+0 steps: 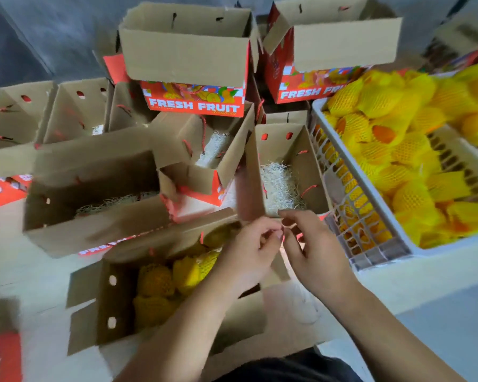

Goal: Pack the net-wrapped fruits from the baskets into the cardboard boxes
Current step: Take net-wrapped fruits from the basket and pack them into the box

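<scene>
above the packed box [105,304], both hands' [249,255] grip pinched, its content too blurred.

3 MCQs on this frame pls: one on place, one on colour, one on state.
1. Where is the white basket of fruit?
A. at the right
B. at the far left
C. on top of a box

2. What colour are the nets on the fruits?
A. blue
B. yellow
C. white

3. What is in the nearest box, the one under the hands?
A. nothing
B. only straw padding
C. wrapped fruits

Answers: 1 A, the basket sits on the right side beside the open boxes. 2 B, every net in the basket is yellow. 3 C, yellow-netted fruits lie in it, below the left hand and right hand.
</scene>
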Demonstrator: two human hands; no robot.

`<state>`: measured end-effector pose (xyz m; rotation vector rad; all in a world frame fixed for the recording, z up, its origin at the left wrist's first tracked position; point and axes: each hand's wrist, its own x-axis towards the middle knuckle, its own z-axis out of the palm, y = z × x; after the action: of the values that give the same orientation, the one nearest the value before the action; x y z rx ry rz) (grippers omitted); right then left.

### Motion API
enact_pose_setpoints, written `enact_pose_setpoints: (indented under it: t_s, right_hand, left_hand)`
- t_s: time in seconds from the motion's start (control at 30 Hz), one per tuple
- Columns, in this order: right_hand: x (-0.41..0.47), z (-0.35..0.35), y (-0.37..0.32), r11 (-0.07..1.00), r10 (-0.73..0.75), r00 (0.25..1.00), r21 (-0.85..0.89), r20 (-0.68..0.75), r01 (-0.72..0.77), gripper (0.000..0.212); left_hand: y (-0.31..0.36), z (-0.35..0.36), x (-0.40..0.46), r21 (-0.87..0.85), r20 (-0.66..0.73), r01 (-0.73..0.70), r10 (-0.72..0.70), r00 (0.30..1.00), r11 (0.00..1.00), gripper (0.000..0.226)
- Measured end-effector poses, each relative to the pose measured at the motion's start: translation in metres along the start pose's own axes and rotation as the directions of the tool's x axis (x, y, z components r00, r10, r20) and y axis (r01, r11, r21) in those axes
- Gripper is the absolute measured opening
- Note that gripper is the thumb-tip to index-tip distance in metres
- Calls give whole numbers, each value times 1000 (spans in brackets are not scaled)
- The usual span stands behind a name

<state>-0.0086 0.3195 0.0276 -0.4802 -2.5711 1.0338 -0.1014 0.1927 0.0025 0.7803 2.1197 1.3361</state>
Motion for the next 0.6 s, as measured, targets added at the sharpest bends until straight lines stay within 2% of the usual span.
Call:
enact_pose_setpoints:
  t_s: [0.07, 0.17, 0.23, 0.3, 0.4, 0.47, 0.5, 0.57, 0.6]
  right_hand:
    - [5, -35, 31, 998, 62, 995, 29, -73, -60, 28]
    - [14, -89, 77, 996, 88, 975, 26, -202, -84, 28]
    - [19, -122, 111, 991, 132, 960, 30, -245, -129, 32]
    - [23, -153, 147, 986, 161, 961, -5, -224, -166, 36]
    - [39, -194, 208, 947, 234, 968, -203, -89, -248, 46]
    - [55, -212, 238, 867, 400, 916, -339, 38, -364, 55]
    - [63, -214, 248, 831, 471, 873, -396, 125, -391, 62]
    - [73, -208, 257, 814, 519, 807, -449, 282, -367, 76]
    - [75, -202, 258, 812, 509, 800, -486, 317, -324, 80]
  left_hand:
    - [31, 43, 31, -56, -6, -76, 75, 997, 996, 11]
    - [73, 106, 74, -53, 43, -126, 128, 991, 991, 15]
    - [96, 146, 101, 48, 49, -191, 188, 981, 980, 22]
    - [112, 183, 129, 209, 48, -279, 275, 960, 937, 23]
    - [125, 225, 164, 405, 96, -269, 252, 963, 874, 25]
    - [125, 245, 177, 574, 48, -186, 194, 980, 797, 32]
    - [123, 252, 180, 676, 27, -157, 189, 982, 720, 37]
    - [118, 260, 182, 799, 15, -135, 204, 979, 586, 46]
    - [116, 262, 183, 818, 4, -130, 221, 975, 561, 49]
